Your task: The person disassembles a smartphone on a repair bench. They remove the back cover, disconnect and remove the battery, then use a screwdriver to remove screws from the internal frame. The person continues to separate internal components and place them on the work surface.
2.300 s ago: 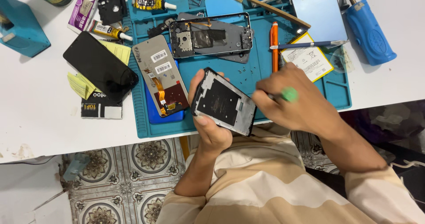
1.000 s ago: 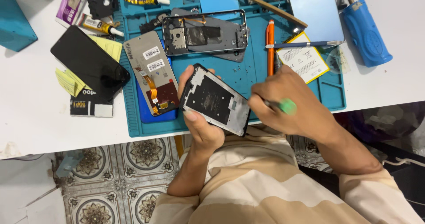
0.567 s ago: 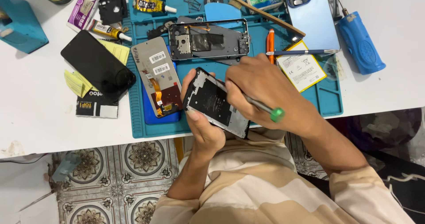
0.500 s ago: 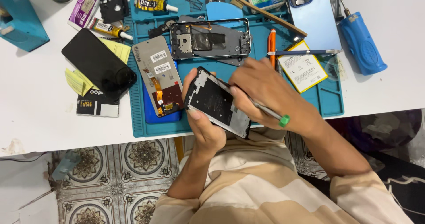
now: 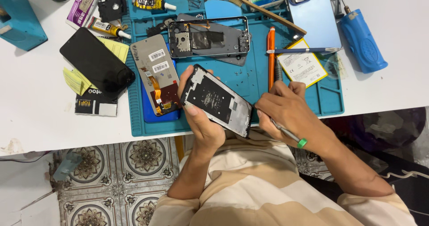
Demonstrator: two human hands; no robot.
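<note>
My left hand (image 5: pixel 200 118) grips a stripped phone frame (image 5: pixel 217 99), black inside with a silver rim, tilted above the near edge of the blue work mat (image 5: pixel 241 80). My right hand (image 5: pixel 288 114) holds a thin metal tool with a green cap (image 5: pixel 290 135), its tip by the frame's lower right corner. A display panel with an orange flex cable (image 5: pixel 156 78) lies on the mat just left of the frame.
On the mat lie another phone chassis (image 5: pixel 208 37), an orange pen (image 5: pixel 271 56), a battery (image 5: pixel 306 66), tweezers and small screws. A black screen (image 5: pixel 96 65), glue tubes (image 5: pixel 107 27), a blue phone back (image 5: pixel 313 9) and a blue electric screwdriver (image 5: pixel 361 40) lie around it.
My right hand slid from over the frame's middle to its lower right corner, the green-capped tool swinging down with it. The left hand kept its grip on the frame.
</note>
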